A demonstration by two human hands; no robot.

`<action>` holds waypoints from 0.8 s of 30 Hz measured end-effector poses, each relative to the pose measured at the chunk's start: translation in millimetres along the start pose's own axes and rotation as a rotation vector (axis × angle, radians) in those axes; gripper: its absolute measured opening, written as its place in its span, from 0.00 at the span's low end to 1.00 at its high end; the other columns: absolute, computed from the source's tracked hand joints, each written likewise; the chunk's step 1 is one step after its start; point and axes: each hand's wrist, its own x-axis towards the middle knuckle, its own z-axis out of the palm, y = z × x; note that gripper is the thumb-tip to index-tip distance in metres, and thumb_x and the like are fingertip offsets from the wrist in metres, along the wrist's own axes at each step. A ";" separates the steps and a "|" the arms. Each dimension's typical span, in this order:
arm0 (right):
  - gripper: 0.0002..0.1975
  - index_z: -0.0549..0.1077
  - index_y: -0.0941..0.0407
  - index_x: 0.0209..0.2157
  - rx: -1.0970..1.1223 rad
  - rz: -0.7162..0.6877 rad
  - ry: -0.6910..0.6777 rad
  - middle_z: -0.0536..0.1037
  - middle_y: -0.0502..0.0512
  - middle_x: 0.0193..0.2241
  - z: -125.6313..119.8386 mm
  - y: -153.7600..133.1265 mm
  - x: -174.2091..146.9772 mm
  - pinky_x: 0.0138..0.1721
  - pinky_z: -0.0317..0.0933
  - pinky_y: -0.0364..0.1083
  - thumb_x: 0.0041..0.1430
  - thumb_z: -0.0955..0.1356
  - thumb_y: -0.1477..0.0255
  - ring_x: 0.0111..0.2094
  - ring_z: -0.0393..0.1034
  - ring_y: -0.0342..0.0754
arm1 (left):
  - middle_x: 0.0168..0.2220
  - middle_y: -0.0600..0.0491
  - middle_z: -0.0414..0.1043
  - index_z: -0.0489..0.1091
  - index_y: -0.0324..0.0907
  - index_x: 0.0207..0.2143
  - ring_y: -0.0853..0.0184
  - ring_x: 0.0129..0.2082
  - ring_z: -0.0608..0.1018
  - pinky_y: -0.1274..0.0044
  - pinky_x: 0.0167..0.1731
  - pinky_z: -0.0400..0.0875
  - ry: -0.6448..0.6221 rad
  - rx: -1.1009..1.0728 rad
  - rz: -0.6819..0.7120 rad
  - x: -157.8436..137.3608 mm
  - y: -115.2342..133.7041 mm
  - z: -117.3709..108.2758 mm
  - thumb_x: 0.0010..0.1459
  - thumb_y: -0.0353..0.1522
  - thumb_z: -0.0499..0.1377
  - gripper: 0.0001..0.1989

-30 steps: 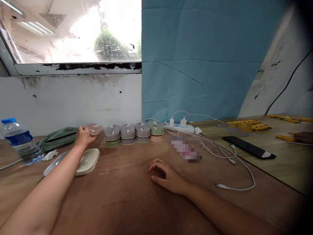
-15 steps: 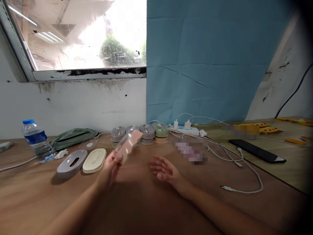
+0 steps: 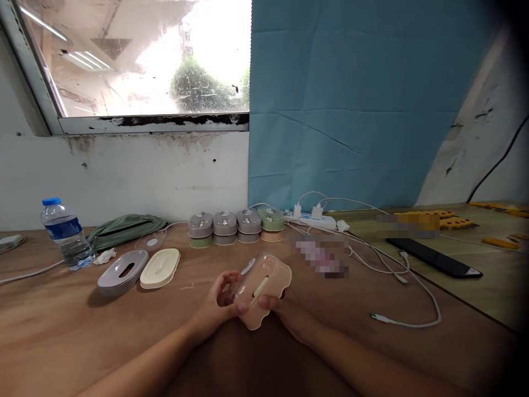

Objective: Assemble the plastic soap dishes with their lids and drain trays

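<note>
Between both hands is a peach plastic box part (image 3: 268, 278) with rounded corners, a wavy cream-edged rim and a slot, tilted above the table. A clear piece lies over its left side. My left hand (image 3: 225, 298) grips the left end, thumb on the near face. My right hand (image 3: 285, 309) holds the right side, its thumb beside the slot and its other fingers hidden behind. Left of them, a grey oval box part (image 3: 119, 274) with a slot and a flat cream lid-like piece (image 3: 160, 269) lie on the table.
Several small grey and green oval boxes (image 3: 225, 226) stand in a row at the back. A water bottle (image 3: 66, 234) and green pouch (image 3: 124, 230) are at left. White cables (image 3: 417, 325), a power strip (image 3: 322, 220) and a black phone (image 3: 433, 256) are at right.
My left hand has brought the peach box part from the left down to the middle, turning its slotted face into view. My right hand, open before, now grips it too.
</note>
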 end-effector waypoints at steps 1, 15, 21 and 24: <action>0.24 0.69 0.59 0.41 -0.001 -0.004 -0.015 0.74 0.59 0.41 -1.7 0.7 -0.1 0.48 0.57 0.55 0.40 0.72 0.66 0.44 0.66 0.56 | 0.45 0.48 0.64 0.60 0.43 0.44 0.59 0.46 0.67 0.69 0.45 0.59 0.020 -0.047 -0.003 0.3 0.0 -0.5 0.42 0.36 0.64 0.26; 0.23 0.71 0.58 0.36 0.023 0.016 0.012 0.73 0.59 0.40 -18.7 8.0 -0.6 0.49 0.54 0.57 0.37 0.72 0.61 0.44 0.65 0.57 | 0.26 0.49 0.71 0.68 0.34 0.32 0.71 0.18 0.70 0.77 0.21 0.64 0.324 -0.202 0.063 9.5 20.5 -20.3 0.51 0.40 0.52 0.16; 0.23 0.70 0.58 0.37 -0.007 0.061 0.040 0.72 0.59 0.42 -23.7 10.9 0.5 0.47 0.56 0.56 0.37 0.72 0.63 0.46 0.62 0.58 | 0.30 0.53 0.67 0.64 0.35 0.36 0.77 0.17 0.69 0.81 0.20 0.65 1.022 0.406 0.354 25.1 84.4 -92.8 0.53 0.29 0.44 0.12; 0.24 0.68 0.58 0.40 -0.025 0.053 0.060 0.72 0.58 0.40 -23.2 10.8 2.4 0.47 0.56 0.56 0.38 0.72 0.65 0.46 0.63 0.57 | 0.28 0.56 0.64 0.59 0.34 0.44 0.79 0.16 0.69 0.83 0.20 0.64 1.223 0.563 0.372 30.7 112.4 -144.6 0.55 0.25 0.42 0.15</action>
